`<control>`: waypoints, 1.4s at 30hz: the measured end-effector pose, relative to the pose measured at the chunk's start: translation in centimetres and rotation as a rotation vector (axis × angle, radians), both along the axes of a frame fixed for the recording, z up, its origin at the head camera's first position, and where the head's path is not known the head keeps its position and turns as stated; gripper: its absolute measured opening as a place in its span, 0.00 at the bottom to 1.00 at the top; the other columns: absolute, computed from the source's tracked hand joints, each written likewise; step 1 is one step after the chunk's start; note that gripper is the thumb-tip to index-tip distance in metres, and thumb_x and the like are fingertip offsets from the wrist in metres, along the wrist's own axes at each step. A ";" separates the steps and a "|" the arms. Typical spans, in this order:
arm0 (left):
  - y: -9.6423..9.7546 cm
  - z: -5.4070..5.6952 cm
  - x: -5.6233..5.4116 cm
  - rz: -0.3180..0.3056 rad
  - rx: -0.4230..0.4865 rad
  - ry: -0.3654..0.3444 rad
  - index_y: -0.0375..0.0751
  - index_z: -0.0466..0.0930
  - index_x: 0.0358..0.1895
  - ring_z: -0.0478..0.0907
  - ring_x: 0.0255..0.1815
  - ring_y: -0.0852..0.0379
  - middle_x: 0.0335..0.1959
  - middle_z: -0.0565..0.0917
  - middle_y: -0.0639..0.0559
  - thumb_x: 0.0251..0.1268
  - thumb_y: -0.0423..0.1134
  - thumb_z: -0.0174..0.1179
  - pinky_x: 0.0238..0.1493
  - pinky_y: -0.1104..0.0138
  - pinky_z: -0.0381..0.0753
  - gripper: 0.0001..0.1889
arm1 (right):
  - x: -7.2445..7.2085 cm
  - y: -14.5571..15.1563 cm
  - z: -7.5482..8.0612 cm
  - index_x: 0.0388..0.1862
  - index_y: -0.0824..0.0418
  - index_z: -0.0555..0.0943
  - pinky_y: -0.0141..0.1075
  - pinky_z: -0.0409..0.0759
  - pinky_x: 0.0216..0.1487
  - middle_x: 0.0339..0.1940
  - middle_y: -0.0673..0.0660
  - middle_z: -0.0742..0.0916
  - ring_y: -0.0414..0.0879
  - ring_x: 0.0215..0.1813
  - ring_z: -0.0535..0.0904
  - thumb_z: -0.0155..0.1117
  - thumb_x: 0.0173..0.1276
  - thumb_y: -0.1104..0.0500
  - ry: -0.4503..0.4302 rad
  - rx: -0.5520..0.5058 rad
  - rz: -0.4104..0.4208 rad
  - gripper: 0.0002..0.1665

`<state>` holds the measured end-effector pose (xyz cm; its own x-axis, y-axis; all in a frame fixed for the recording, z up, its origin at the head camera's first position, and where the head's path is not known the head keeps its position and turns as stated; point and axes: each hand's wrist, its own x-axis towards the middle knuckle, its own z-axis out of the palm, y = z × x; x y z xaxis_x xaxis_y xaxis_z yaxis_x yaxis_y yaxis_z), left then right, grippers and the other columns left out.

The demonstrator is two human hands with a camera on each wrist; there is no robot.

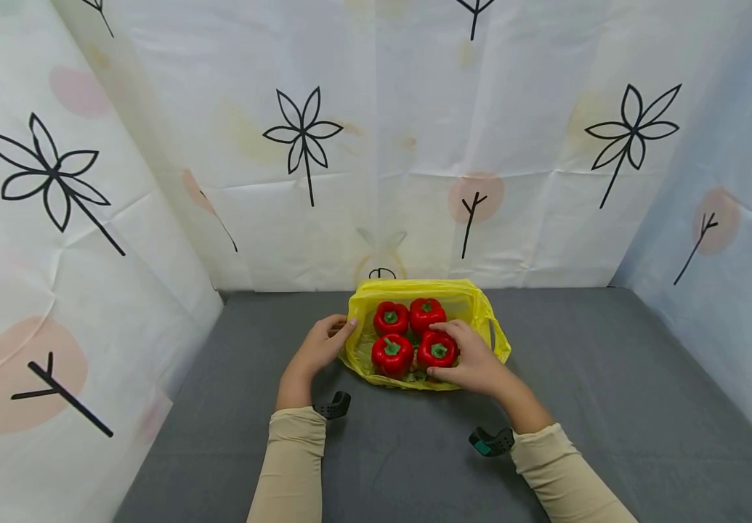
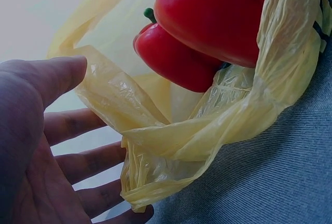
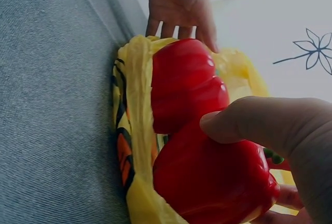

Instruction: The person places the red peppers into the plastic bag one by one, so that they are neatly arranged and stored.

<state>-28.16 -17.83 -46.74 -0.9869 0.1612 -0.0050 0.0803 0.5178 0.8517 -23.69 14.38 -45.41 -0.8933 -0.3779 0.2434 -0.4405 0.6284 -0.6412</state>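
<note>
Several red bell peppers with green stems sit upright in a yellow plastic bag [image 1: 415, 289] whose mouth is spread wide. My right hand [image 1: 476, 361] grips the front right bell pepper [image 1: 437, 350], thumb on its near side and fingers round the far side. In the right wrist view the thumb presses on that red pepper's skin. At the bag's left edge is my left hand [image 1: 325, 343]; its fingers are spread and fairly straight, touching the yellow plastic [image 2: 171, 138]. The front left pepper [image 1: 391, 356] and two back peppers [image 1: 391, 317] stand close together. The bag hides their undersides.
A dark grey tabletop [image 1: 578, 378] lies under the bag. White patterned cloth [image 1: 376, 145] hangs behind and on both sides. Dark wrist bands, one at the left wrist [image 1: 333, 405] and one at the right [image 1: 492, 442], stick out below the hands.
</note>
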 end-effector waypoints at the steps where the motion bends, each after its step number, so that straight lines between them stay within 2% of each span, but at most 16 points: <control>1: 0.0 0.0 0.0 0.001 0.002 -0.005 0.42 0.77 0.73 0.76 0.74 0.38 0.71 0.80 0.40 0.83 0.62 0.53 0.71 0.41 0.78 0.31 | 0.0 0.0 -0.1 0.74 0.64 0.76 0.58 0.84 0.62 0.66 0.63 0.80 0.59 0.63 0.80 0.83 0.61 0.58 -0.002 0.003 0.000 0.44; 7: 0.1 0.0 0.0 -0.001 -0.002 -0.007 0.42 0.77 0.73 0.76 0.73 0.38 0.70 0.80 0.40 0.82 0.63 0.53 0.70 0.41 0.79 0.32 | -0.2 0.0 -0.8 0.73 0.65 0.75 0.58 0.83 0.62 0.64 0.64 0.81 0.59 0.63 0.80 0.83 0.62 0.56 -0.006 0.006 0.011 0.43; 18: 0.1 -0.1 0.1 0.003 -0.005 -0.001 0.42 0.77 0.72 0.76 0.73 0.37 0.70 0.80 0.40 0.83 0.62 0.54 0.70 0.41 0.79 0.31 | 0.1 0.1 -0.1 0.75 0.65 0.74 0.60 0.82 0.66 0.68 0.66 0.79 0.62 0.67 0.78 0.82 0.64 0.56 -0.039 0.015 0.001 0.44; 29: -0.8 -0.3 0.2 0.007 -0.007 -0.004 0.44 0.78 0.72 0.77 0.73 0.38 0.71 0.80 0.41 0.82 0.64 0.53 0.70 0.41 0.79 0.31 | 0.4 -0.2 1.4 0.67 0.63 0.80 0.60 0.83 0.62 0.64 0.62 0.80 0.60 0.63 0.80 0.79 0.68 0.55 -0.003 0.007 0.031 0.32; 36: -1.0 -0.1 0.2 0.008 -0.013 0.002 0.43 0.77 0.73 0.76 0.73 0.37 0.72 0.79 0.40 0.83 0.63 0.53 0.68 0.42 0.80 0.31 | 0.2 1.0 2.9 0.65 0.64 0.83 0.66 0.79 0.64 0.64 0.65 0.84 0.64 0.65 0.80 0.74 0.74 0.56 0.073 -0.006 0.016 0.25; 42: -0.9 0.5 0.3 -0.001 -0.022 0.015 0.44 0.73 0.76 0.74 0.76 0.36 0.74 0.76 0.38 0.83 0.62 0.54 0.71 0.40 0.77 0.32 | 0.0 3.1 3.8 0.62 0.62 0.85 0.63 0.81 0.61 0.62 0.62 0.86 0.64 0.63 0.81 0.69 0.77 0.59 0.158 -0.021 -0.062 0.18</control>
